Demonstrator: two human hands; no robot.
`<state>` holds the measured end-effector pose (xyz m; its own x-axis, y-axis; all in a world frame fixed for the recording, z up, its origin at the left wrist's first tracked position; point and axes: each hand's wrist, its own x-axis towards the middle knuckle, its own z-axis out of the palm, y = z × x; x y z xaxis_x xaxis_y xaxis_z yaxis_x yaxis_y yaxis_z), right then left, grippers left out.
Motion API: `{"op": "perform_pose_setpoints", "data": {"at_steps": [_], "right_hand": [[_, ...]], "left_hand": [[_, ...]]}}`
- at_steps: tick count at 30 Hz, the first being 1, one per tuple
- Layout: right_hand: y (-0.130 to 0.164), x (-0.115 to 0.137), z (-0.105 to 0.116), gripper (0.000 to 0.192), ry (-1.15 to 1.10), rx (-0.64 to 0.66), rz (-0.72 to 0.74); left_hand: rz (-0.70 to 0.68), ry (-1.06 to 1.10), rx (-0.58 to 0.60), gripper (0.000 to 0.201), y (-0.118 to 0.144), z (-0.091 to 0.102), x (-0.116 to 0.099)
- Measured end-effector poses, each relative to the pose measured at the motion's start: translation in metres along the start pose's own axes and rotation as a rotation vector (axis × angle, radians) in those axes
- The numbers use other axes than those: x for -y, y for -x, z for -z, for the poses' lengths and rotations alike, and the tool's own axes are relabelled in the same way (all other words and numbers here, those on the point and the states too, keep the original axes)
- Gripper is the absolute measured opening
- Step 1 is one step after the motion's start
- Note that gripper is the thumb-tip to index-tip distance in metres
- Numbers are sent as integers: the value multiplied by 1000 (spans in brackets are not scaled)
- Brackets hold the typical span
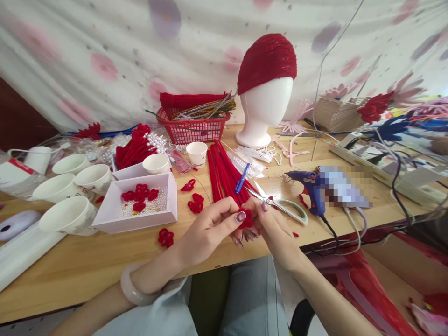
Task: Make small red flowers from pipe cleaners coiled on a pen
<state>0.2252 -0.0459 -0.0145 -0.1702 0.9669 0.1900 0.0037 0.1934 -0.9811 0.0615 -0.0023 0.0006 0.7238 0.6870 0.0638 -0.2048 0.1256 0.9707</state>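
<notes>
Between both hands, at the table (pixel 105 261) edge, left hand (pixel 206 233) and right hand (pixel 276 231) pinch one red chenille flower (pixel 248 218), apparently shaping petals; the next bend needs fingertip control. Scissors (pixel 283 205) lie just beyond.

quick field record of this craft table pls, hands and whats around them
left hand: pinches a small red pipe-cleaner piece
right hand: grips the same piece from the other side
just behind hands: scissors, red pipe-cleaner bundle, blue pen
right of hands: blue glue gun
left of hands: white tray of red flowers, paper cups
back: foam head in red cap, red basket
surface: wooden table
</notes>
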Motion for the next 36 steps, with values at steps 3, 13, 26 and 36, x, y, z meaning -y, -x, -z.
{"op": "perform_pose_setpoints", "data": {"at_steps": [3, 13, 26, 36], "right_hand": [[1, 0, 4, 42, 111, -9, -20], [1, 5, -11, 38, 59, -52, 120], [8, -3, -19, 36, 189, -190, 127], [10, -1, -19, 38, 259, -210, 166]], "left_hand": [[12, 27, 7, 36, -1, 0, 1], [-9, 147, 60, 36, -1, -1, 10], [-34, 184, 101, 32, 0, 3, 13], [-76, 199, 148, 28, -1, 3, 15]]}}
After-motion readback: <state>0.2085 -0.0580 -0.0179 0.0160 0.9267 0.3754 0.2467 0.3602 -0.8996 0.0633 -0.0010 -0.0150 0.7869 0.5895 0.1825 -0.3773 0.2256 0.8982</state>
